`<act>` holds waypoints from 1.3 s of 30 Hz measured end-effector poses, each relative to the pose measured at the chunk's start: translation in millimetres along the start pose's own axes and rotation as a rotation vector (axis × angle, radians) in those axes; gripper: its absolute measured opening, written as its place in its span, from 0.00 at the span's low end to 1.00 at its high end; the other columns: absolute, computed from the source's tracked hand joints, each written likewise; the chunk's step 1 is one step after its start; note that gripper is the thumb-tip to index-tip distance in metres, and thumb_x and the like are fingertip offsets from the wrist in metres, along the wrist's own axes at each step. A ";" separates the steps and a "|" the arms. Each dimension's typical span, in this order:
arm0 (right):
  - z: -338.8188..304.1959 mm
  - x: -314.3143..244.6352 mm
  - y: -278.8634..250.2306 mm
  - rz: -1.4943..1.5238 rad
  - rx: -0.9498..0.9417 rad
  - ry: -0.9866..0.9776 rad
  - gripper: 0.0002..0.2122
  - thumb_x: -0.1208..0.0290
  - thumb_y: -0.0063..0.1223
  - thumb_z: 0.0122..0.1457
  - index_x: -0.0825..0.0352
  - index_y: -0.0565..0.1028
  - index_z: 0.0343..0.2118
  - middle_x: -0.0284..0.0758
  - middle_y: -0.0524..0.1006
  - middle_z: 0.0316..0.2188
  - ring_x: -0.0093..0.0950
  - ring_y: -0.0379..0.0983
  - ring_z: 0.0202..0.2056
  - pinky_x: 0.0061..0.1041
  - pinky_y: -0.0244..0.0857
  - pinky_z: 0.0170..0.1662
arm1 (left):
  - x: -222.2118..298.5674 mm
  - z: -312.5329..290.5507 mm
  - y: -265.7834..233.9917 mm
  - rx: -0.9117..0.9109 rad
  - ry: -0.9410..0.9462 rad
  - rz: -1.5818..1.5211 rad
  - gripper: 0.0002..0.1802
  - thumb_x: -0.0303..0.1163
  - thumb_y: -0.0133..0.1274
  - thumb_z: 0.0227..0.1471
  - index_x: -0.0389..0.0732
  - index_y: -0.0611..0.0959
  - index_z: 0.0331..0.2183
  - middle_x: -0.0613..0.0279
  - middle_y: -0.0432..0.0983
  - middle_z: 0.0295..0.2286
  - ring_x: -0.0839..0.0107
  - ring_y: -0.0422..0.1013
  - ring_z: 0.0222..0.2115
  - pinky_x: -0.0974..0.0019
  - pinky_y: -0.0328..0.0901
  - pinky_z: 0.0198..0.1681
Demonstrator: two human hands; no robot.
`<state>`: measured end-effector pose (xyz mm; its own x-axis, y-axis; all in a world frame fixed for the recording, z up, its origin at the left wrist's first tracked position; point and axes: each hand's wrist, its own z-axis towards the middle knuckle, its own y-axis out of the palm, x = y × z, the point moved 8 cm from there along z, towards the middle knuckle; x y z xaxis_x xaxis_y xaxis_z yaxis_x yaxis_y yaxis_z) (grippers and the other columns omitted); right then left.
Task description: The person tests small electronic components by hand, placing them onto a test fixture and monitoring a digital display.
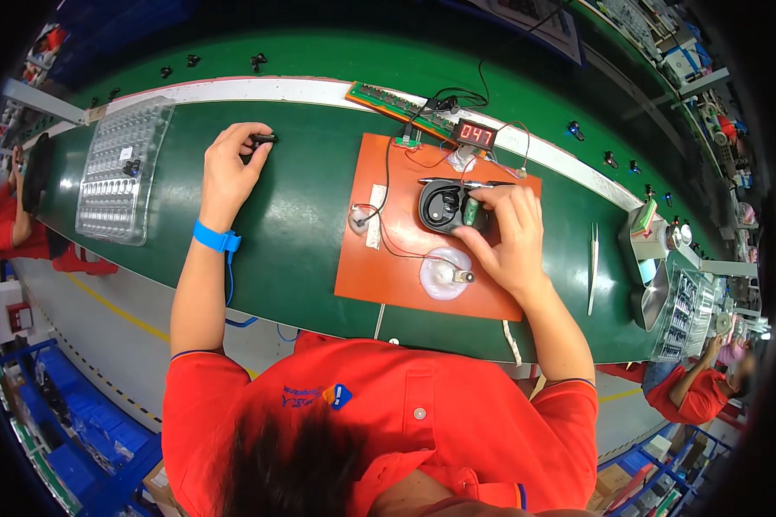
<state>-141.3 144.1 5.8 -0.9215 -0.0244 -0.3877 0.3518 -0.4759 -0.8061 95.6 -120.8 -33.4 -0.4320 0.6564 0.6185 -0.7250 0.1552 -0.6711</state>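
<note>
My left hand is raised over the green bench with thumb and fingertips pinched on a small black part; its exact kind is too small to make out. A blue wrist strap is round that wrist. On the orange mat, my right hand grips the right side of a black case that looks like an earbud charging case. A small green piece shows beside my fingers at its right edge. Behind the case lies a dark pen-like tool. My right palm hides part of the case.
A small red-digit display with thin wires stands behind the mat. A white round pad holds a metal tab. Metal tweezers lie right; a clear compartment tray is at left. Small dark parts sit on the green strip beyond. Co-workers are at both sides.
</note>
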 end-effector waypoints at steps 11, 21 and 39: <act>-43.0 -6.3 -17.4 0.368 -0.076 -0.024 0.13 0.83 0.61 0.45 0.69 0.75 0.36 0.37 0.77 0.32 0.36 0.72 0.34 0.32 0.65 0.39 | 35.1 6.1 3.5 0.003 -0.003 -0.132 0.13 0.27 0.64 0.46 0.39 0.84 0.37 0.62 0.81 0.31 0.75 0.73 0.26 0.73 0.69 0.33; -56.8 -32.9 -19.0 0.018 0.041 -0.235 0.12 0.78 0.65 0.45 0.64 0.77 0.34 0.33 0.78 0.33 0.31 0.74 0.33 0.29 0.66 0.37 | 166.2 8.8 104.7 -0.513 0.126 -0.586 0.10 0.27 0.61 0.51 0.39 0.86 0.38 0.61 0.82 0.34 0.74 0.75 0.34 0.71 0.69 0.39; 37.4 195.2 -52.5 -0.474 0.267 0.304 0.09 0.72 0.59 0.56 0.67 0.77 0.40 0.37 0.77 0.35 0.33 0.73 0.36 0.29 0.67 0.41 | 217.1 -20.7 104.1 -0.466 1.019 -0.377 0.19 0.21 0.58 0.40 0.41 0.83 0.39 0.59 0.78 0.45 0.58 0.74 0.47 0.55 0.69 0.51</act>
<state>-345.8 131.4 -10.8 -0.8653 0.4760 -0.1572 -0.1733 -0.5784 -0.7972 -62.6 53.1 22.6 0.5472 0.7650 0.3396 -0.3587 0.5809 -0.7307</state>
